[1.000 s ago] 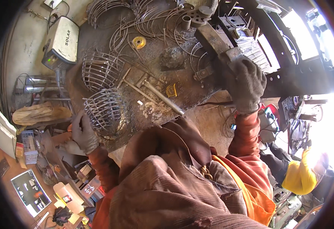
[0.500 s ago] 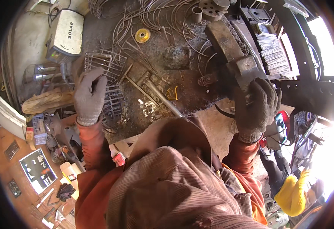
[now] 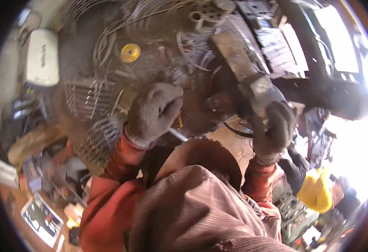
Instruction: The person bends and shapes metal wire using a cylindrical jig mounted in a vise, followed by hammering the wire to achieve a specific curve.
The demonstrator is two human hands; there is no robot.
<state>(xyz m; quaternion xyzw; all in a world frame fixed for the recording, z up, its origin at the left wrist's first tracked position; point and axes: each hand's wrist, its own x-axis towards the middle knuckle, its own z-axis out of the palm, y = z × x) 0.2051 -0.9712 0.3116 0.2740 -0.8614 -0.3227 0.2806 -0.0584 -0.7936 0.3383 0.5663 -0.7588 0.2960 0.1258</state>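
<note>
Dark, grime-coated workbench (image 3: 201, 119) fills the upper middle of a cluttered workshop, its top streaked brown and grey, with glaring white light at 3 o'clock and a dark metal beam (image 3: 331, 90) between 2 and 3. Thin, curved lengths of grey metal wire (image 3: 150, 25) loop across the bench toward 11 and 12 o'clock, near a round yellow disc (image 3: 130, 53) with a darker centre at 11. At 10 o'clock, a boxy off-white unit (image 3: 43, 56) stands by the wall; a curved cage of grey metal bars (image 3: 89, 98) lies between 9 and 10 o'clock, another just below it. Over at 4 o'clock shows a person in a yellow top (image 3: 316, 191). Heavy and block-shaped, the vise-like fixture of worn brown-grey metal (image 3: 240, 63) sits at 2 o'clock along the bench's right side, its long, flat upper face slanting from the 1 o'clock side down toward 3. At its near end, the right hand in a dark grey knit glove (image 3: 276, 126) has its fingers bent; whether they are clamped on the metal or merely against it, I cannot tell. The left hand in a grey-brown knit glove (image 3: 154, 111), just off centre toward 10 o'clock, has fingers curled toward the thumb; motion blur hides whether they meet or hold anything.
</note>
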